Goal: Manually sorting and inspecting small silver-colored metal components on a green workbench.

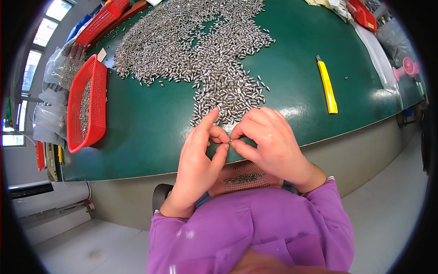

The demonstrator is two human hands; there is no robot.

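My left hand [200,148] and my right hand [267,139] meet above the table's front edge, fingertips pinched together on a small metal part [230,142]. Most of that part is hidden by the fingers. Just beyond my hands begins a large heap of small silvery metal parts [223,86], spreading away to the far left of the green table. Below my hands, on my lap, rests a pinkish perforated basket [219,185] with more of the metal parts [245,178] inside.
A red plastic basket [98,121] holding metal parts stands at the left, beside clear plastic bags [48,116]. On the right of the green table [292,91] lies a yellow utility knife [327,86]. Beyond it are a pink object [406,68] and a red bin [363,16].
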